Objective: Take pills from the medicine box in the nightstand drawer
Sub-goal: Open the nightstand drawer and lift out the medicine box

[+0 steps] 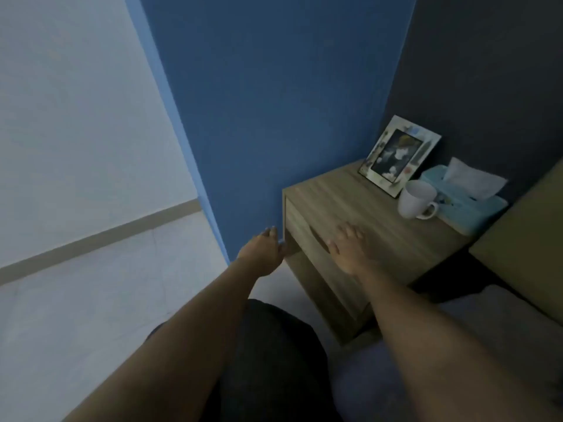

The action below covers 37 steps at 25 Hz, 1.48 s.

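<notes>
A wooden nightstand (350, 196) stands in the corner against the blue wall. Its drawer front (301, 229) with a dark slot handle faces me and is closed. The medicine box is hidden from view. My right hand (347, 245) hovers over the nightstand's front edge with fingers spread, just above the drawer handle. My left hand (262, 251) reaches toward the nightstand's left front corner, fingers loosely apart, holding nothing.
On the nightstand top stand a white mug (417, 199), a light blue tissue box (466, 199) and a picture frame (396, 156) leaning on the wall. A bed with a pillow (524, 248) is at right. My dark-clothed knee (274, 345) is below.
</notes>
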Tool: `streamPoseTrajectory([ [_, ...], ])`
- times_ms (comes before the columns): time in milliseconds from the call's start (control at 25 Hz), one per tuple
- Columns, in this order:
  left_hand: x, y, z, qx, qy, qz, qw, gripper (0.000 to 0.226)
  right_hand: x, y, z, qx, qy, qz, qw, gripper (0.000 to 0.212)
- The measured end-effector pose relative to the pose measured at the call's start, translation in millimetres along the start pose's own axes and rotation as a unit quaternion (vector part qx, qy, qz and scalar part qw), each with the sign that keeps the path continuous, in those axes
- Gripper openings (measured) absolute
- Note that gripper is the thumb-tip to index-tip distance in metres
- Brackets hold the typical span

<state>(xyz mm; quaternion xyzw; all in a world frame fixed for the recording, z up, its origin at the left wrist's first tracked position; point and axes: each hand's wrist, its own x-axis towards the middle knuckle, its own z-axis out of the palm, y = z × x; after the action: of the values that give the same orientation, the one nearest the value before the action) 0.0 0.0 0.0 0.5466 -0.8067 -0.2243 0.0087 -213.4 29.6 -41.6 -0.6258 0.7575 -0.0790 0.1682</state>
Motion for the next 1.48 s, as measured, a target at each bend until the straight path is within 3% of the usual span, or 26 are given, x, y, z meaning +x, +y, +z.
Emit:
streamPoseTrajectory([
  [240, 86, 4, 79, -0.065, -0.068, -0.001, 0.996, 0.057, 67, 47, 42, -0.009, -0.002, 0.012, 1.0, 0.057],
  [560, 163, 15, 150, -0.224, -0.136, -0.113, 0.958, 0.052, 92, 78, 80, -0.005, 0.036, -0.019, 0.999, 0.049],
  [680, 176, 27, 165, -0.322, -0.123, -0.166, 0.924, 0.049, 93, 80, 85, -0.012, 0.056, -0.026, 0.998, 0.049],
  [880, 199, 27, 171, -0.365, -0.062, -0.221, 0.902, 0.041, 95, 84, 90, -0.001, 0.079, -0.028, 0.996, 0.052],
  [1080, 199, 13, 167, -0.375, -0.062, -0.219, 0.899, 0.04, 95, 85, 91, -0.014, 0.093, -0.03, 0.995, 0.051],
  [1240, 174, -23, 162, -0.422, -0.089, -0.232, 0.872, 0.032, 96, 85, 89, -0.034, 0.077, -0.032, 0.996, 0.056],
  [1480, 129, -74, 146, -0.425, -0.075, -0.275, 0.859, 0.035, 92, 81, 88, -0.033, 0.093, -0.036, 0.994, 0.052],
])
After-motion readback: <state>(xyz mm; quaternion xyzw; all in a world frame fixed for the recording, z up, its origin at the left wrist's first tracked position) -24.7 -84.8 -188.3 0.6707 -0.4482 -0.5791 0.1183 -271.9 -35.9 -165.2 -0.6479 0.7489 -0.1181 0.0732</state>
